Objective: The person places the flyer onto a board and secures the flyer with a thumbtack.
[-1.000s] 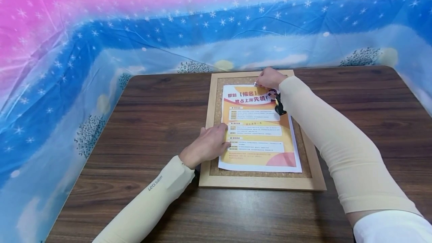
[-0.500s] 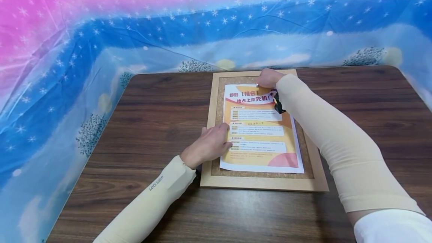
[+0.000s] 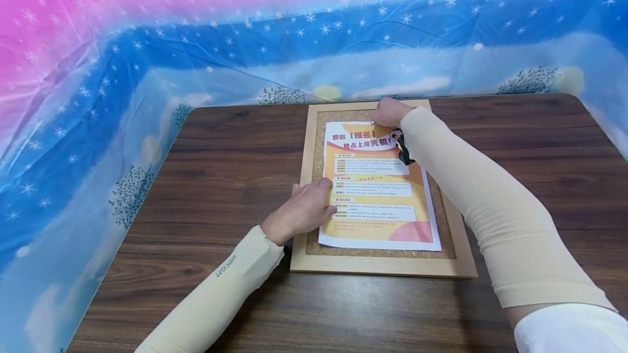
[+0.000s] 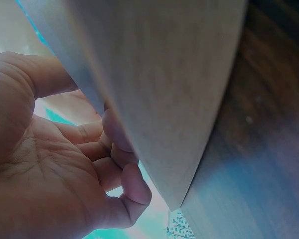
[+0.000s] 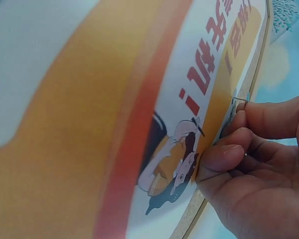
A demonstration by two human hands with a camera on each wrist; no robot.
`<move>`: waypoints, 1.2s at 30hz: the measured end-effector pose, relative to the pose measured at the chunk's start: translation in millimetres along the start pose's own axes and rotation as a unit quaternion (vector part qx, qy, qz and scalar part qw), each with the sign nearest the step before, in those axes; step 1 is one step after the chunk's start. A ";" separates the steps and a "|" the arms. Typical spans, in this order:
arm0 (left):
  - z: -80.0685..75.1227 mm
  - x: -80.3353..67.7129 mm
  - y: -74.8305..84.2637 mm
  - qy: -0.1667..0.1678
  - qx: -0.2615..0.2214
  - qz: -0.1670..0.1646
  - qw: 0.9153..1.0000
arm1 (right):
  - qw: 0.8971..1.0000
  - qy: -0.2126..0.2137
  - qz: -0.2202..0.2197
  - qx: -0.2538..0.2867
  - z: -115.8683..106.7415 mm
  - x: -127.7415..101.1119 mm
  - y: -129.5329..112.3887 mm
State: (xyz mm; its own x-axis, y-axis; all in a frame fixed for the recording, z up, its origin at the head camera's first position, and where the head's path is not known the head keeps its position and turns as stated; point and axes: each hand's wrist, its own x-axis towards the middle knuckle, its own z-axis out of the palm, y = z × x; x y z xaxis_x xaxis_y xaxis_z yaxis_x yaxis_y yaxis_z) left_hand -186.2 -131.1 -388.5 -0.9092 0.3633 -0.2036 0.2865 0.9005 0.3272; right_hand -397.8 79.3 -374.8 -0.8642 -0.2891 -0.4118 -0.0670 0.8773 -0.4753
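Note:
A printed yellow and orange poster [image 3: 375, 189] lies on a wood-framed cork board [image 3: 382, 265]. My right hand [image 3: 391, 113] is at the poster's top edge, pinching a small push pin [image 5: 240, 99] whose thin needle shows in the right wrist view. The needle is right at the paper's edge. My left hand [image 3: 306, 206] rests on the poster's left edge, thumb and fingers spread on the paper and the wrist over the board's left frame. In the left wrist view the frame [image 4: 159, 89] hides the fingertips of that hand.
The board lies near the back edge of a dark wood-grain table [image 3: 216, 178]. A pink and blue snowflake-patterned cloth [image 3: 294, 31] hangs behind and along the left side. Table surface extends on both sides of the board.
The right hand has turned slightly at the poster's top edge, so its fingers show less. The left hand keeps its place on the poster. The head view shifts a little.

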 end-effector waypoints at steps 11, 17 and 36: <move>0.4 -0.5 -0.5 0.002 0.001 -0.003 1.000 | 0.997 0.044 -0.060 0.017 6.3 -1.1 5.3; -0.9 -1.3 -0.1 0.003 0.002 -0.003 1.000 | 0.993 0.078 -0.078 0.036 11.9 -3.9 8.6; 0.4 -0.7 0.7 0.005 0.001 -0.004 1.000 | 0.992 0.091 -0.071 0.060 15.6 -4.7 11.2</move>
State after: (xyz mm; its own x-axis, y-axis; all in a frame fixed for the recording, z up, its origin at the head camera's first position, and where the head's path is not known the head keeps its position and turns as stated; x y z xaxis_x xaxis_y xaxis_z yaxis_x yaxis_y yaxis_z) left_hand -185.3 -130.7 -388.5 -0.9144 0.3542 -0.1959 0.2806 0.9036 0.3238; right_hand -386.7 84.5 -390.3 -0.9262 -0.3242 -0.1923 -0.1451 0.7775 -0.6120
